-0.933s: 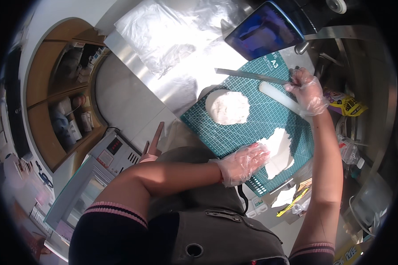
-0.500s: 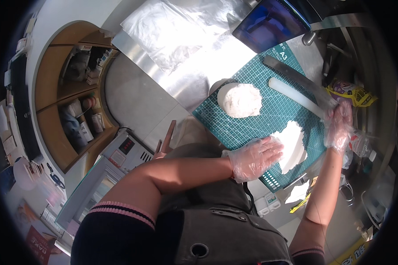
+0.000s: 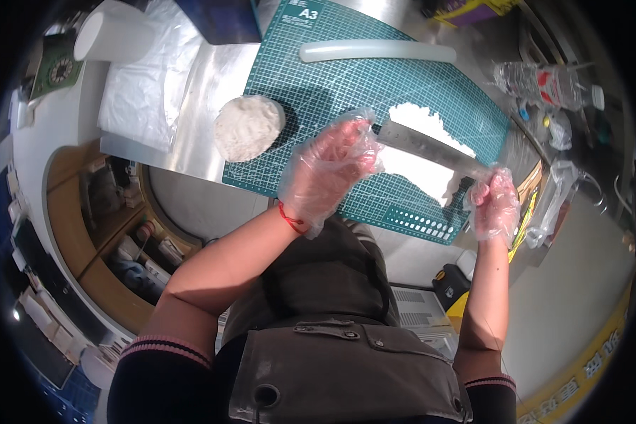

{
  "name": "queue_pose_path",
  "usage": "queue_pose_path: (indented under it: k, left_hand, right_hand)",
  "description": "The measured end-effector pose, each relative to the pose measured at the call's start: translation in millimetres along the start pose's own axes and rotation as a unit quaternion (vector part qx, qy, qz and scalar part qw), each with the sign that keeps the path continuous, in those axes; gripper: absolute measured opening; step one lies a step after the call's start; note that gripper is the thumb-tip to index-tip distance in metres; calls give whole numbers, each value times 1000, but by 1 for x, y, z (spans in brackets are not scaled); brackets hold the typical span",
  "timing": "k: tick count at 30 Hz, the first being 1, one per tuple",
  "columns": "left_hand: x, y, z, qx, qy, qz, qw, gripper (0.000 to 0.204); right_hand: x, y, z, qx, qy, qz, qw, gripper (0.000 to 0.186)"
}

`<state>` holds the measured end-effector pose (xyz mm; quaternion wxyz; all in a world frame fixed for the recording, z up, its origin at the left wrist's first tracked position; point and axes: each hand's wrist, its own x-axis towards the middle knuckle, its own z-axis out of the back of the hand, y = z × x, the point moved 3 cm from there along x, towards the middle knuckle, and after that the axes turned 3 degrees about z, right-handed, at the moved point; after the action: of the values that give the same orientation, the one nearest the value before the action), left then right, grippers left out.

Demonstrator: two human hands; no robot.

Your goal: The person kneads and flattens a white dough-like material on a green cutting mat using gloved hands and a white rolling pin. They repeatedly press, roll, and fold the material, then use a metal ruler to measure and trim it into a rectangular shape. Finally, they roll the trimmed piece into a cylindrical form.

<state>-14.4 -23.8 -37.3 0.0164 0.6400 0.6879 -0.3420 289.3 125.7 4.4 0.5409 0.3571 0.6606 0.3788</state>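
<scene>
Both my hands wear clear plastic gloves. My left hand (image 3: 326, 169) is closed on the left end of a long metal strip (image 3: 424, 147), and my right hand (image 3: 495, 208) is closed on its right end. The strip spans a flat, ragged-edged white sheet (image 3: 420, 180) on the green gridded cutting mat (image 3: 353, 92). A round lump of white dough (image 3: 247, 127) sits left of my left hand. A pale rolling rod (image 3: 378, 50) lies across the far part of the mat.
The mat rests on a metal table (image 3: 219, 78), with plastic film (image 3: 145, 99), a white cup (image 3: 102, 32) and a dark blue screen (image 3: 222, 14). A water bottle (image 3: 537, 83), bags and packets crowd the right edge. Curved wooden shelves (image 3: 78, 191) stand at left.
My left hand has lifted from beside the sheet to grip the strip. My right hand has brought the strip over the sheet. The view has swung round.
</scene>
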Motion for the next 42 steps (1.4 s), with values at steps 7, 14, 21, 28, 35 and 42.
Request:
queue_pose_path:
  k: [7,14,21,28,35,42]
  left_hand:
    - [9,7,-4,182,-2,-36,983,17]
    - [17,-6,-16,290,-67,-17,955,19]
    - [27,-7,-13,312,-118,24,942,19]
    - [29,-1,-16,398,-135,31,907,20]
    - [37,0,-25,433,-157,97,882,18]
    - [42,-3,-29,429,-166,139,877,16]
  right_hand:
    - [-18,-30,-6,-25,-11,29,999,15]
    - [-14,-39,-6,-70,-43,30,996,20]
    - [-13,-39,-5,-26,-43,12,999,36]
    - [-14,-33,3,-66,-46,-4,997,40]
    - [-8,-51,15,-60,-99,12,993,21]
    - [-5,-52,16,-118,-141,36,982,16]
